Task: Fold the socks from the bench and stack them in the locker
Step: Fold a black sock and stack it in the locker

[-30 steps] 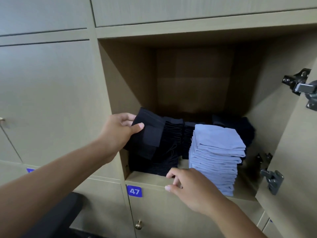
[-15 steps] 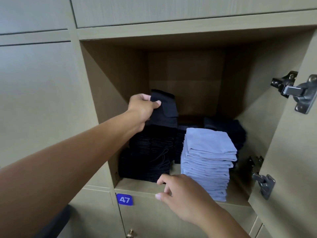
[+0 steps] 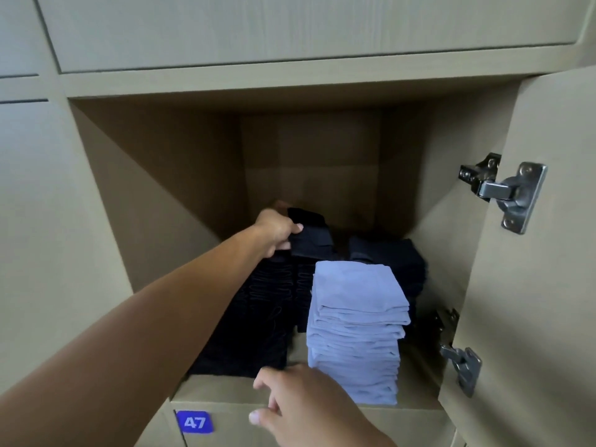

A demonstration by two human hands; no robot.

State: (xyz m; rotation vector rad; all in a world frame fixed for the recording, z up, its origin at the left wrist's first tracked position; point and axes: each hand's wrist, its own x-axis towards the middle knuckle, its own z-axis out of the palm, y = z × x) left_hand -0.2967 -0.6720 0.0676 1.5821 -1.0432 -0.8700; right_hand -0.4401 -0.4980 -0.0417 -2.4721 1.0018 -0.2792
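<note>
My left hand (image 3: 276, 232) reaches deep into the open locker (image 3: 151, 201) and grips a folded black sock (image 3: 311, 235), thumb on top, over the back of a tall black sock stack (image 3: 258, 314) on the left. A stack of folded light blue socks (image 3: 354, 330) stands at the front, right of the black one. More black socks (image 3: 393, 262) are piled behind the blue stack. My right hand (image 3: 300, 404) hovers at the locker's front lip with fingers relaxed, holding nothing.
The locker door (image 3: 532, 285) stands open on the right, with two metal hinges (image 3: 506, 191) jutting inward. A blue label 47 (image 3: 194, 422) marks the closed locker below. Closed locker doors surround the opening on the left and above.
My left hand has carried the black sock from the locker's front edge up and further back over the black stack. The right hand stayed near the front lip.
</note>
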